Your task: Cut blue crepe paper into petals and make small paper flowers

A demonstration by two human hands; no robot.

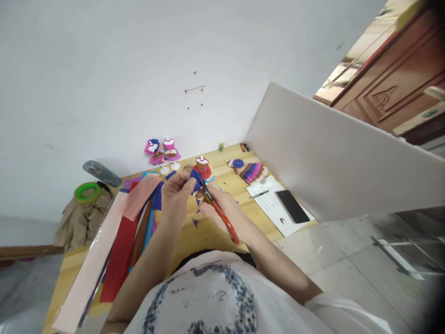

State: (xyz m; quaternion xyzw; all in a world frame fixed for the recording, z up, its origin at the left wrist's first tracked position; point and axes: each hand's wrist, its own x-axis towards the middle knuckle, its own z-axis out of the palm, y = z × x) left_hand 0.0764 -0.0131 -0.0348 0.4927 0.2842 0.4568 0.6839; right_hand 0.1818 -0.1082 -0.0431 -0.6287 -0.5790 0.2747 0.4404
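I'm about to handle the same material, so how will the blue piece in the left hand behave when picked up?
The blue piece is probably light, being small and pinched in the left hand. It looks thin, so it may well bend rather than stay stiff.

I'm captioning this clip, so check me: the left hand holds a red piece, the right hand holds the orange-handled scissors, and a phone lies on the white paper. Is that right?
Not quite: the head view shows the left hand holding a blue piece, not a red one. The right hand does hold the orange-handled scissors, and the phone lies on the white paper.
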